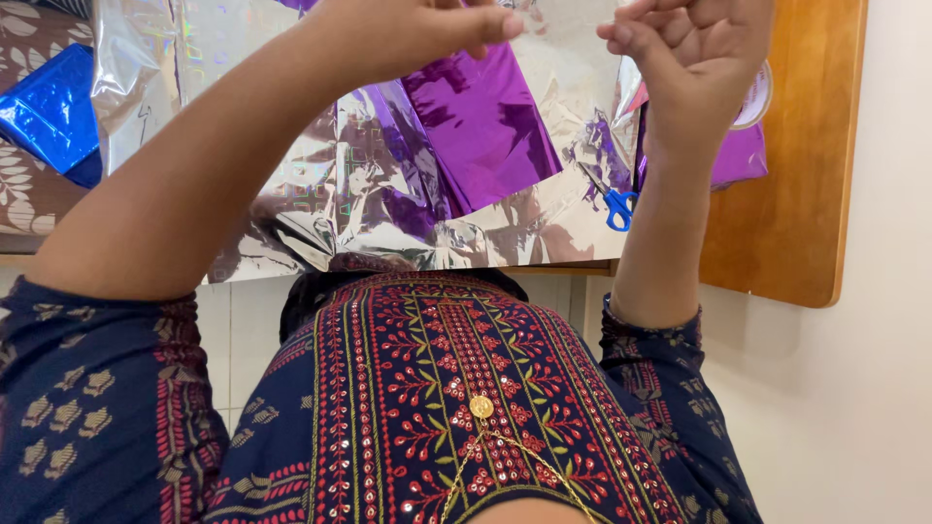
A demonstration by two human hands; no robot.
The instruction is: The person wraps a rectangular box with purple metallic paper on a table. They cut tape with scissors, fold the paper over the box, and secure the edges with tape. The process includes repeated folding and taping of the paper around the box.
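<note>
Purple foil (485, 126) lies under both raised, pinched-together hands, left hand (408, 29) and right hand (689, 49), near the table edge (845, 194).

The room was brightly and evenly lit, with soft daylight-like light and hardly any hard shadows. The silver foil sheet (291, 146) threw back patchy white glare and rainbow glints, and the purple foil (485, 126) shone in streaks. The wooden bench (796, 194) looked warm and matte. Both raised forearms bulged large from the wide lens, and the embroidered tunic (456, 388) close below stayed fairly sharp.
</note>
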